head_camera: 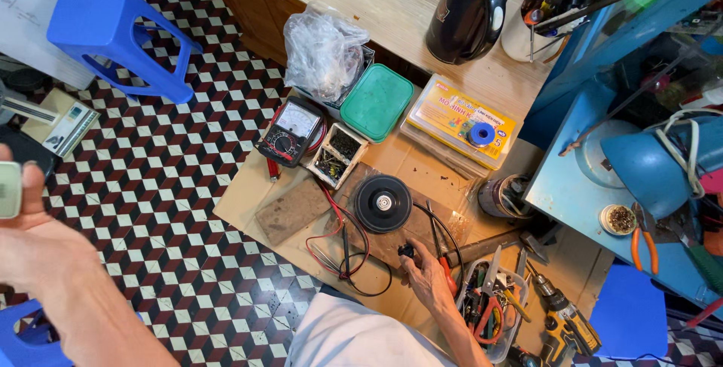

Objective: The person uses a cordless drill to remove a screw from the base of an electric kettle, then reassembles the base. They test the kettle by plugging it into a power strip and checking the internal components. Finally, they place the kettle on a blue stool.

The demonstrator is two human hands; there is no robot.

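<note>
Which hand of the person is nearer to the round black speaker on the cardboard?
The right hand: it rests just below the round black speaker. The left hand is raised far off at the left edge.

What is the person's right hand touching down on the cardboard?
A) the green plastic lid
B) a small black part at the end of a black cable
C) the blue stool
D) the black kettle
B: the right hand pinches a small black part joined to a black cable near the round black disc.
</note>
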